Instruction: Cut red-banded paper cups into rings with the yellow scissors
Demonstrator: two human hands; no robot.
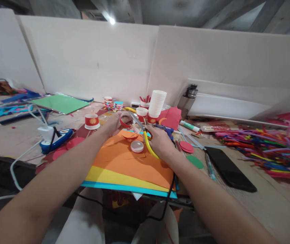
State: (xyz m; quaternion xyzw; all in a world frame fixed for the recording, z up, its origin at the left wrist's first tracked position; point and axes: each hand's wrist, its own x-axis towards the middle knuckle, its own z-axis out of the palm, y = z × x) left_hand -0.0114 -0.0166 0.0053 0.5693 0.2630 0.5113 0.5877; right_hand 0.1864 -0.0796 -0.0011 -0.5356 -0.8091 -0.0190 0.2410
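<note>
My left hand (pixel 113 123) is closed on a cut piece of a red and white paper cup (pixel 124 122), held above the paper sheets. In my right hand (pixel 160 140) is a pair of scissors (pixel 149 146) with yellow handles, fingers wrapped round them. The blades point up and left, near the cup piece; whether they touch it I cannot tell. Beneath my hands, a curved red strip (pixel 130 135) and a round white cup base (pixel 137 146) lie on an orange sheet (pixel 132 166). Yellow and blue sheets show below the orange one.
An upturned red cup (pixel 92 121) stands to the left, near a blue power strip (pixel 57 140). Behind my hands rises a stack of white cups (pixel 157 103). Rightward lie red discs (pixel 186 147), a green disc (pixel 195 162), a black phone (pixel 230 168) and pipe cleaners (pixel 269 149).
</note>
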